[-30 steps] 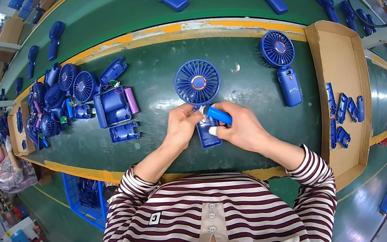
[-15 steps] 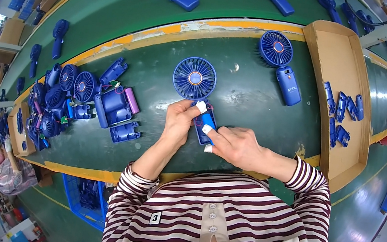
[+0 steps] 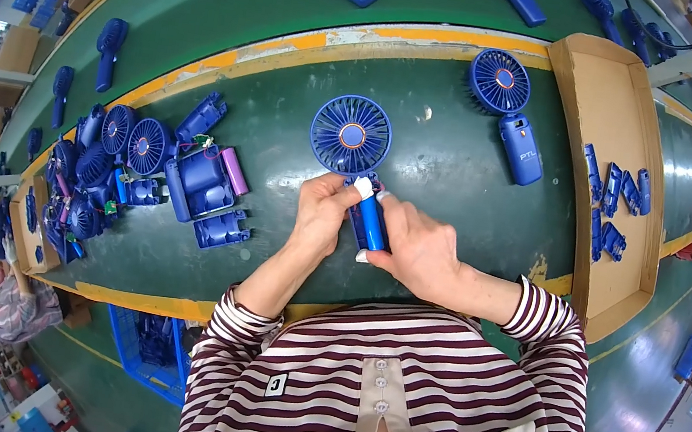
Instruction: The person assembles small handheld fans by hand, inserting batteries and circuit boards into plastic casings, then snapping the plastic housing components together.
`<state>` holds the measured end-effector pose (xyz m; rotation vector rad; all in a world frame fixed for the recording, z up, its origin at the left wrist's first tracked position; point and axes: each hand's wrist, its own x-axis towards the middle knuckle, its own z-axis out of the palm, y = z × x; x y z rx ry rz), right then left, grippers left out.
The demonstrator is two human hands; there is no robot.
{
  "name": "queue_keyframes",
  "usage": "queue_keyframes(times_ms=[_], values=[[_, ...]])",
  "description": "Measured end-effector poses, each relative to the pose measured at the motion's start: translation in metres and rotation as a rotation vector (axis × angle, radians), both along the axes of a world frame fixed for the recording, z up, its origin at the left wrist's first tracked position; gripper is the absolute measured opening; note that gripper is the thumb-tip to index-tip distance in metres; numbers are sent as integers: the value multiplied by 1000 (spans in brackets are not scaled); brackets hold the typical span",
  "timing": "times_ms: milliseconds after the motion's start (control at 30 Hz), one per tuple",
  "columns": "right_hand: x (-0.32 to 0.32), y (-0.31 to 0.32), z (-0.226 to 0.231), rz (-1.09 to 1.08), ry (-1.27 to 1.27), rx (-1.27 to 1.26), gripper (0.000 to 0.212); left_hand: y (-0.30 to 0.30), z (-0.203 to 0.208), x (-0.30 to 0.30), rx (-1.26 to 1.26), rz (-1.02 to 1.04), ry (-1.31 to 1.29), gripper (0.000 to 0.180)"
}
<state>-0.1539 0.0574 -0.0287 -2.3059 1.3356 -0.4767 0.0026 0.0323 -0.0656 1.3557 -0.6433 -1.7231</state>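
Head cam, L fisheye of 2, looks down from above wearer's striped top [image 3: 440, 362], fwd over nearby table [image 3: 430, 153], wide FOV.

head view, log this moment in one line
left hand: grips fan below its head; right hand: at blue cylinder over open handle; cardboard tray: right side

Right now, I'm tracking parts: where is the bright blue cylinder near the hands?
Just right of the head view's centre, the bright blue cylinder lies along the open fan handle, below the round grille, between the left hand and right hand.
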Motion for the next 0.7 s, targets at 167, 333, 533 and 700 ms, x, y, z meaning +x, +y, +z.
queue_keyframes(times_ms=[167, 333, 533, 700], values=[[1, 3, -3, -157, -49, 253, 80, 1, 6, 0, -40, -1, 54, 19], [-1, 4, -4, -203, -91, 382, 78, 4, 3, -1, -53, 34, 103, 21], [-8, 3, -19, -83, -274, 332, 80, 8, 9, -2, -78, 98, 199, 19], [-14, 0, -35, 113, -443, 34, 84, 6, 9, -3, -69, 71, 216, 24]])
